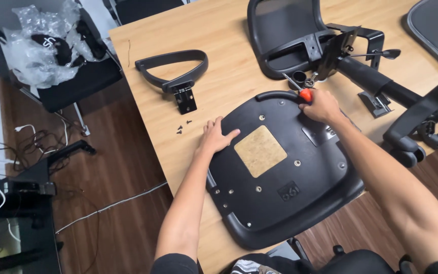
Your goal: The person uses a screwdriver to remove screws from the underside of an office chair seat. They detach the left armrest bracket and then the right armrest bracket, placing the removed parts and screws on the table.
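A black plastic chair seat base (280,203) lies upside down on the wooden table (219,30), with a tan square patch (260,150) in its middle and several screw holes. My left hand (215,137) rests flat on the seat's left edge, fingers spread. At the seat's far edge my right hand (321,105) grips a screwdriver with an orange handle (305,94); its metal shaft points up and left. A small metal bracket (319,134) sits on the seat just below that hand.
A black armrest (172,71) with a metal plate lies on the table at left, a few loose screws (182,127) near it. A mesh chair back and mechanism (300,35) lie behind; a wheeled chair base (411,116) at right. A chair holding plastic wrap (41,45) stands far left.
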